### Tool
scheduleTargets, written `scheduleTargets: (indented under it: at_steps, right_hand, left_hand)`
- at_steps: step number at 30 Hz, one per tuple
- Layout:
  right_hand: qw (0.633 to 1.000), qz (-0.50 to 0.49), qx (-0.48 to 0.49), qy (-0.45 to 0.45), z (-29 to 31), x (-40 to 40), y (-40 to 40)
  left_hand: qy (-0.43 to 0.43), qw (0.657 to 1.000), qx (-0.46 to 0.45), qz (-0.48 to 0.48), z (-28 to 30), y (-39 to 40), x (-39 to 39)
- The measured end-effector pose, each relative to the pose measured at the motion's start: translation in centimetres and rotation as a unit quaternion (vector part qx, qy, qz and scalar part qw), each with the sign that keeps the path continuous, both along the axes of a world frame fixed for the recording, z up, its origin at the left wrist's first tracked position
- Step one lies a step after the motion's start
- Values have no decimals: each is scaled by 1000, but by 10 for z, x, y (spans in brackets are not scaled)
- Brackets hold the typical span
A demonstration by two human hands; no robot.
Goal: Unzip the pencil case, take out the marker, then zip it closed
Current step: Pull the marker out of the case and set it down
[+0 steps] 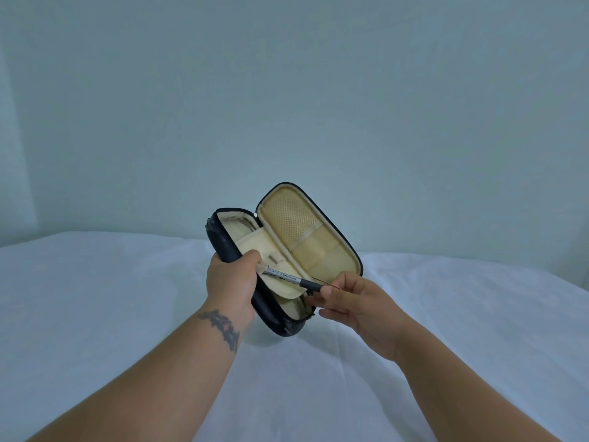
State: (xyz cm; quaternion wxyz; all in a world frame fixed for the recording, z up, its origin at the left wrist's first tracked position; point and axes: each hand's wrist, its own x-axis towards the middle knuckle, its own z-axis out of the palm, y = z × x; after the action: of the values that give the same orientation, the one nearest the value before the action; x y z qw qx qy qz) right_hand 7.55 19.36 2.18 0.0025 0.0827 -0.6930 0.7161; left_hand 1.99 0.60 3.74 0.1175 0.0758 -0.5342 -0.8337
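- The right hand [357,309] closes its grip on the dark end of the marker [287,277], with the thumb and fingertips pinched together around it.
- The marker lies slanted across the open pencil case [287,247]; its pale printed barrel points up and left toward the left thumb, and its far tip sits at the edge of the cream inner flap [255,247].
- The left hand [231,283] wraps its grip around the dark outer shell of the case's lower half, fingers behind and thumb over the rim on the near side.
- A dark tattoo [223,327] crosses the left wrist; both forearms are bare.
- The case is fully unzipped and spread like a book, held above the surface with its long axis tilted away from the person.
- The raised half on the right shows a yellowish mesh pocket [290,218] over its upper part and a plain cream panel below.
- The half in the left hand holds the cream flap, with a narrow loop on it just beside the marker's tip.
- Below the case a soft shadow falls on a white cloth [446,362] that covers the tabletop, with gentle creases running across it.
- The cloth reaches to the back, where it meets a plain pale blue-grey wall [287,90].
- The wall is bare, a little darker toward the left side.
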Motion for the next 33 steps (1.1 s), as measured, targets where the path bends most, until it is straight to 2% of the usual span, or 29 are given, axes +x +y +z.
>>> scheduleTargets:
  at_steps: [11, 18, 23, 33]
  right_hand:
    - [995, -23, -95, -35, -7, -6, 12]
    - [992, -31, -116, -38, -11, -7, 15]
    - [979, -68, -185, -44, -9, -7, 28]
    - [961, -112, -251, -33, -2, -6, 28]
  left_hand:
    - [-25, 999, -2, -27, -2, 2, -1]
    - [-28, 999, -2, -19, -4, 1, -3]
    - [-40, 999, 0, -3, -6, -8, -10]
    - [-55, 997, -36, -31, -13, -4, -14]
